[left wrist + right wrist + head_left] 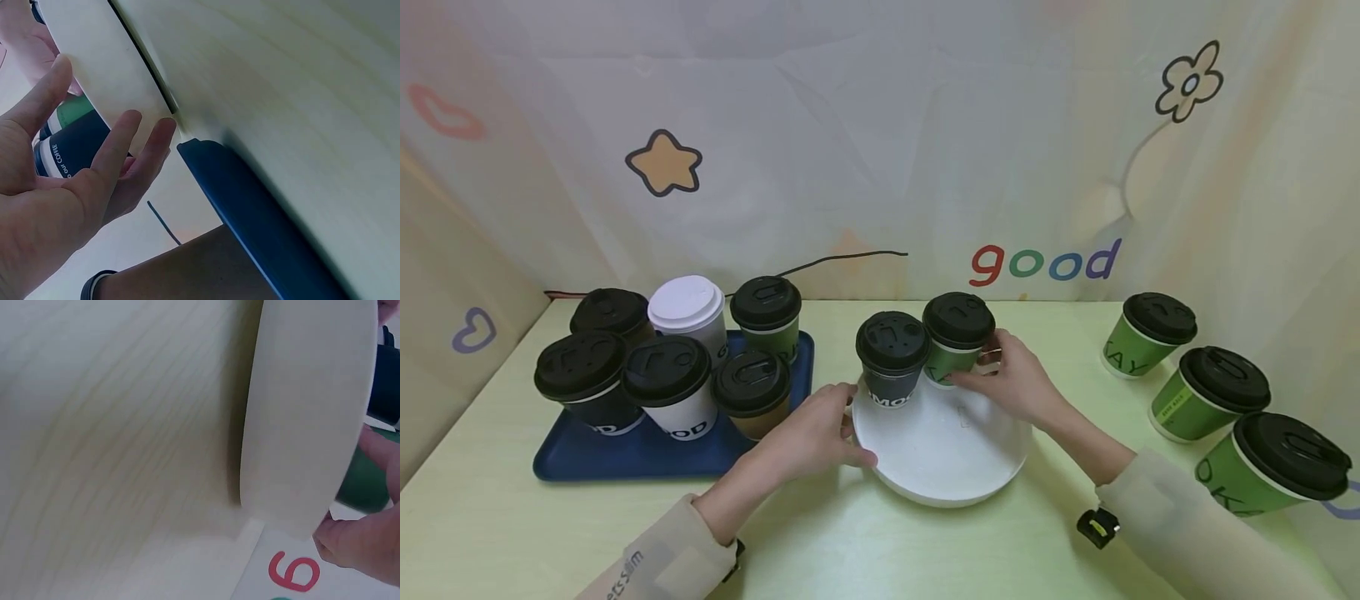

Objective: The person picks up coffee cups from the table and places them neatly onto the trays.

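Note:
A round white stand (pixel 951 458) with a low side wall carries a dark grey paper cup (pixel 892 379) with a black lid and a green paper cup (pixel 942 363) with a black lid. My right hand (pixel 1011 379) grips the green cup from its right side, thumb in front and fingers behind. At the left rim of the stand is my left hand (pixel 816 429), fingers loosely bent and parted beside the grey cup. In the left wrist view, the fingertips of the left hand (pixel 81 181) lie against the stand's side wall (pixel 106 62); whether they press it I cannot tell.
On the left, a blue tray (pixel 625 462) holds several lidded cups, among them a white-lidded cup (pixel 687 308) and a brown cup (pixel 752 396). Three green cups with black lids, one of them a green cup (pixel 1206 396), line the right side. A printed curtain (pixel 880 150) hangs behind the table.

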